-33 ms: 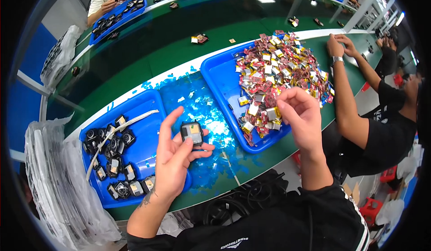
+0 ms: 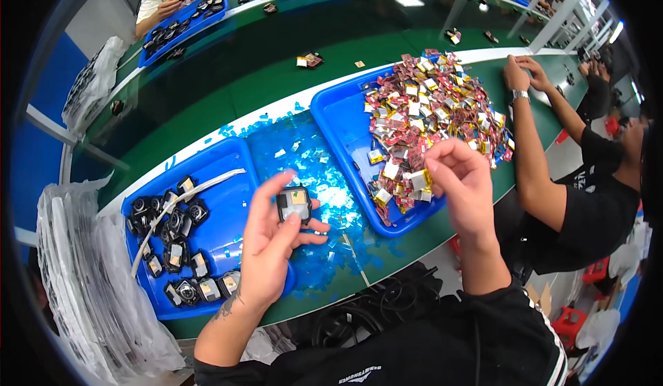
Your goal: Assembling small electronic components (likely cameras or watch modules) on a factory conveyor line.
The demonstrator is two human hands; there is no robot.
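Note:
My left hand (image 2: 266, 248) holds a black square watch case (image 2: 295, 205), thumb across its face and fingers behind and beside it. A tan patch and a grey patch show on that face. Over the right blue tray (image 2: 331, 120), my right hand (image 2: 464, 182) has thumb and forefinger pinched at a small silver battery (image 2: 418, 180) with a yellow edge. Beneath and beyond it lies a heap of red circuit boards with silver and yellow batteries (image 2: 428, 103). In the left blue tray (image 2: 228, 230) lie several more black watch cases (image 2: 176, 224).
Blue and white film scraps (image 2: 304, 158) litter the green bench (image 2: 304, 310) between the trays. A pale strip (image 2: 186, 199) lies across the left tray. Plastic-wrapped sheets (image 2: 90, 268) stand at the left. A co-worker's arms (image 2: 528, 137) rest on the bench at right; another person works across it.
The battery at my right fingertips has tilted and dropped slightly, its yellow edge now showing by the thumb. My left forefinger has shifted a little; the watch case stays in that hand.

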